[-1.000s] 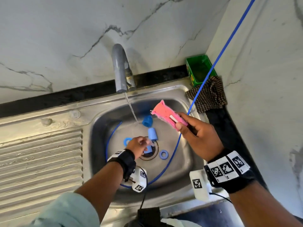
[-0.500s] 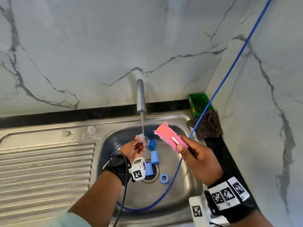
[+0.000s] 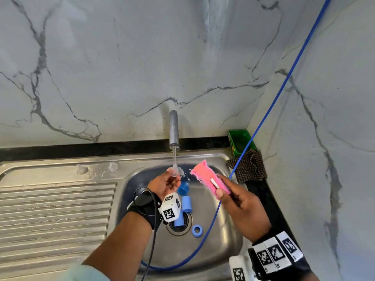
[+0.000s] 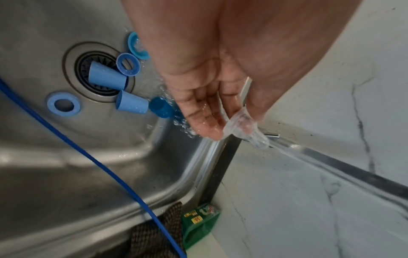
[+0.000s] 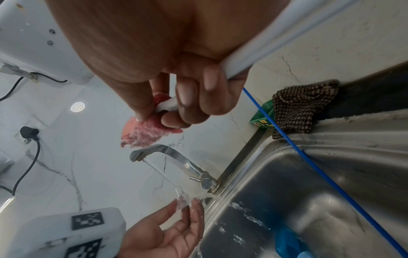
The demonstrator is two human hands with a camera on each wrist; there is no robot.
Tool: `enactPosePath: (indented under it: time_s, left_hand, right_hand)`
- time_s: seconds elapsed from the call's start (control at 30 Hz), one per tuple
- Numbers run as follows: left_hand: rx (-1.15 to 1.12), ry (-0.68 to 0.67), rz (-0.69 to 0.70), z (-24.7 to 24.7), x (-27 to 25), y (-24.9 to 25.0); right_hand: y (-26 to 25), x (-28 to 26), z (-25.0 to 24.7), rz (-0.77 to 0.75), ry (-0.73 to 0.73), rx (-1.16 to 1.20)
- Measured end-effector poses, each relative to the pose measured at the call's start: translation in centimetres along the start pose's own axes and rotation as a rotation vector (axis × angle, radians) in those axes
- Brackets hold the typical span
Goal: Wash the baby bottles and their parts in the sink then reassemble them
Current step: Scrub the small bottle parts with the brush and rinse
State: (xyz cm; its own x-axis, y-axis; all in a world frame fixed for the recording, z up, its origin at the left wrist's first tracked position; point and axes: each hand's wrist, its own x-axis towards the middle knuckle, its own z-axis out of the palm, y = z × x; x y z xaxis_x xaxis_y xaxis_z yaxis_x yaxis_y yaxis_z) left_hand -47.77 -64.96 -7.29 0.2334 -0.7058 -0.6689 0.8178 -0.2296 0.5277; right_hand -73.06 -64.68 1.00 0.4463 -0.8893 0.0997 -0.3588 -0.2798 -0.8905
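Note:
My left hand (image 3: 172,177) (image 4: 229,122) pinches a clear silicone nipple (image 3: 175,170) (image 4: 246,128) by its rim, right under the water running from the tap (image 3: 174,128). Beside it on the right, my right hand (image 3: 222,192) (image 5: 164,113) grips a pink sponge brush (image 3: 206,177) (image 5: 143,133) by its white handle, raised above the sink. On the floor of the sink (image 3: 223,240) lie blue bottle parts: cone-shaped caps (image 3: 187,204) (image 4: 131,103) near the drain and flat rings (image 3: 197,231) (image 4: 63,104).
A green box (image 3: 239,141) and a checked cloth (image 3: 248,169) sit at the sink's back right corner. A blue cable (image 3: 263,118) runs from the upper right down into the basin. The ribbed drainboard (image 3: 54,209) lies to the left; marble walls stand behind and right.
My left hand rose from the drain to the tap stream with the clear nipple. The head view tilted up. My right hand keeps the sponge brush in about the same place.

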Motion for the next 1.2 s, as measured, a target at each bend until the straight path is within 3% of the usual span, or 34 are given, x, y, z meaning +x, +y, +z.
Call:
enactPosePath:
  time_s: [0.27,0.37,0.5,0.63,0.77,0.87,1.0,1.1,1.2]
  left_hand:
    - [-0.275,-0.162,0.042,1.0,-7.1,-0.3]
    - [-0.329,-0.141,0.077,1.6,-9.4,-1.0]
    - [-0.391,-0.166,0.098,1.9,-11.5,-1.9]
    - [-0.423,-0.188,0.121,1.5,-12.6,-1.0]
    - [-0.456,-0.201,0.129,0.4,-13.2,0.1]
    - [-0.438,-0.246,0.107,-0.3,-13.8,0.1]
    - [-0.456,-0.226,0.132,-0.6,-14.0,0.2]
    - [-0.445,-0.236,0.103,-0.3,-14.5,0.0]
    - [-0.468,-0.233,0.121,-0.1,-15.1,-0.1]
  right_hand:
    - [-0.7,-0.3,0.6,-0.087,0.057,-0.084]
    - [-1.3,0.0,2.0,-0.240,0.106,-0.192]
    - [-2.4,1.1,4.4,-0.446,0.064,-0.307]
    - [-3.4,1.9,6.7,-0.438,0.170,-0.293]
    - [-4.5,1.2,8.1,-0.537,0.135,-0.336]
    - [-5.3,1.6,8.2,-0.493,0.194,-0.335]
    - [-6.0,0.9,8.8,-0.606,0.123,-0.404]
    - [-6.2,1.3,8.3,-0.563,0.229,-0.382]
    - [-6.5,0.1,8.6,-0.644,0.140,-0.433]
